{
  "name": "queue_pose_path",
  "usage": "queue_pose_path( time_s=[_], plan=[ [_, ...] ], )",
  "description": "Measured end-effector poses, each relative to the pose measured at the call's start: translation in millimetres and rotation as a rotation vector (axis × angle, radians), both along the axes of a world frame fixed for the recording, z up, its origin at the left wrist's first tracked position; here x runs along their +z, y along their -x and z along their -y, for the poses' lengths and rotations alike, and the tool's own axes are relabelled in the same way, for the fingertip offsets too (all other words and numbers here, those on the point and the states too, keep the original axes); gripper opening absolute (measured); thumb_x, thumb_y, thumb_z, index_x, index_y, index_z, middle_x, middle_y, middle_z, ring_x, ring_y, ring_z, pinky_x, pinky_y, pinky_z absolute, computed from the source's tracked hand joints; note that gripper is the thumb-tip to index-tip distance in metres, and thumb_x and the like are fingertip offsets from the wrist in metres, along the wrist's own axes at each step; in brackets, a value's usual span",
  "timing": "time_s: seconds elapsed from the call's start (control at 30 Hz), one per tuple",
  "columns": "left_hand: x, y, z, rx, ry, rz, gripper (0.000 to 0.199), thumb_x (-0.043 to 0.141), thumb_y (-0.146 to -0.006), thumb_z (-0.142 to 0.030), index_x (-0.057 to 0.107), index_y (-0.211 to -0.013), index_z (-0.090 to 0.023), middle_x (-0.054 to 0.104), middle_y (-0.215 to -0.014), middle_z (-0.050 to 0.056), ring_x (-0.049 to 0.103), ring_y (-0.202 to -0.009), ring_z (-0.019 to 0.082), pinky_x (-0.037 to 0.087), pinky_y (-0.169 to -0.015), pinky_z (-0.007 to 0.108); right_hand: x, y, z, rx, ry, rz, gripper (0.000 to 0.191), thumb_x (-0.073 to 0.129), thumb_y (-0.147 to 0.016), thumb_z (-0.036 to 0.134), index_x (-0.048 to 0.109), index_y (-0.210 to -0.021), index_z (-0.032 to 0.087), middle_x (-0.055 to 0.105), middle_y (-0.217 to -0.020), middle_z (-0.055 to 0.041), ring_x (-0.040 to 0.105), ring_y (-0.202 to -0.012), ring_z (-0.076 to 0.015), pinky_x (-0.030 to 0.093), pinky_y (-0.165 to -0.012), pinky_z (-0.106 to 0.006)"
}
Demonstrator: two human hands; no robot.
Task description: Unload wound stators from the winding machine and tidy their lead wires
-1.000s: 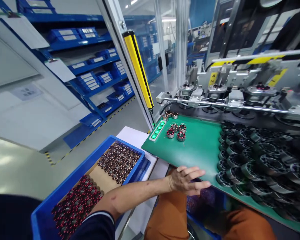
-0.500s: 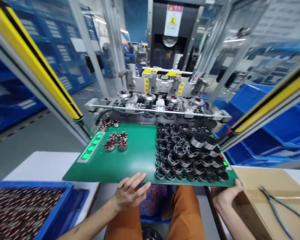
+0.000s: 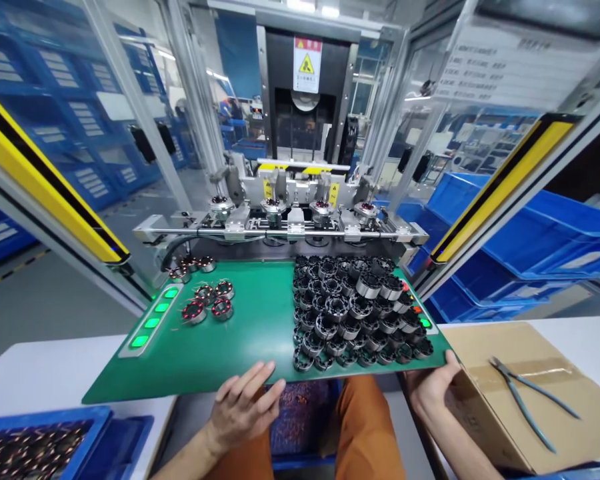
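Observation:
My left hand (image 3: pixel 245 407) rests with spread fingers at the front edge of the green board (image 3: pixel 180 367), holding nothing. At the board's right front corner, my right hand (image 3: pixel 435 383) has its thumb on top and its other fingers hidden beneath. Stacked black ring cores (image 3: pixel 337 308) cover the board's right half. On the left lie several copper-wound rings (image 3: pixel 223 308), some with red parts. Behind the board, a machine fixture (image 3: pixel 295 230) carries round pieces in a row.
Pliers (image 3: pixel 523 397) lie on a cardboard box (image 3: pixel 580 407) at right. A blue tray (image 3: pixel 97 427) of wound parts is at lower left. Yellow bars (image 3: pixel 45 180) flank the machine. Blue bins (image 3: pixel 545 227) stand at right. Another blue bin (image 3: pixel 300 460) sits between the knees.
The camera view has turned right, so the machine and board sit further left in the picture. Both hands keep about the same places at the board's edge.

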State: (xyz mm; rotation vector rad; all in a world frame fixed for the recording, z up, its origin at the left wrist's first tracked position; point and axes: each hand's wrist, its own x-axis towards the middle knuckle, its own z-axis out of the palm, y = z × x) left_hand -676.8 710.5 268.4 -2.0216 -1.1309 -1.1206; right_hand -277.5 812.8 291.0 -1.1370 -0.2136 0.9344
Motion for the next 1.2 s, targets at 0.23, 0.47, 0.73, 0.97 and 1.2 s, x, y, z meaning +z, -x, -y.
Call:
queue_pose_path(
  time_s=[0.23, 0.47, 0.73, 0.97, 1.2],
  plan=[
    [9.1, -1, 0, -0.003, -0.007, 0.004, 0.026, 0.084, -0.094, -0.029, 0.078, -0.119, -0.034, 0.083, -0.126, 0.0, 0.071, -0.125, 0.016, 0.034, -0.132, 0.035, -2.6, 0, 0, -0.01, -0.01, 0.005, 0.076, 0.067, -0.08, 0.073, 0.074, -0.136, 0.024, 0.084, -0.122, -0.0068, 0.076, -0.114, -0.0311, 0.07, -0.095, -0.047],
    [6.6, -1, 0, 0.006, -0.005, 0.006, 0.025, 0.083, -0.095, -0.029, 0.077, -0.119, -0.034, 0.084, -0.125, 0.0, 0.072, -0.123, 0.015, 0.03, -0.136, 0.037, -6.6, -1, -1, -0.008, -0.008, 0.001, 0.078, 0.065, -0.08, 0.075, 0.072, -0.14, 0.024, 0.084, -0.122, -0.0067, 0.076, -0.114, -0.0303, 0.069, -0.088, -0.043],
    [9.9, -2, 0, -0.01, 0.001, 0.003, 0.025, 0.083, -0.095, -0.028, 0.077, -0.119, -0.033, 0.083, -0.124, 0.001, 0.072, -0.12, 0.017, 0.035, -0.13, 0.036, -0.1, 3, 0, -0.01, -0.006, -0.007, 0.08, 0.065, -0.081, 0.074, 0.073, -0.143, 0.025, 0.083, -0.131, -0.0048, 0.075, -0.111, -0.0273, 0.067, -0.082, -0.038],
    [7.8, -1, 0, 0.004, -0.004, 0.002, 0.025, 0.084, -0.095, -0.029, 0.077, -0.119, -0.034, 0.083, -0.127, 0.0, 0.072, -0.122, 0.016, 0.033, -0.133, 0.036, 6.1, 7, 1, -0.022, -0.014, -0.024, 0.076, 0.065, -0.083, 0.069, 0.075, -0.143, 0.024, 0.081, -0.137, -0.0045, 0.075, -0.108, -0.0247, 0.065, -0.077, -0.033],
    [8.5, -1, 0, -0.006, -0.011, 0.006, 0.026, 0.085, -0.094, -0.028, 0.078, -0.118, -0.033, 0.083, -0.124, 0.001, 0.071, -0.124, 0.015, 0.031, -0.135, 0.035, 5.6, 6, 0, -0.021, -0.019, -0.009, 0.076, 0.072, -0.073, 0.074, 0.077, -0.131, 0.024, 0.084, -0.123, -0.0045, 0.073, -0.098, -0.0253, 0.065, -0.076, -0.036]
  ],
)
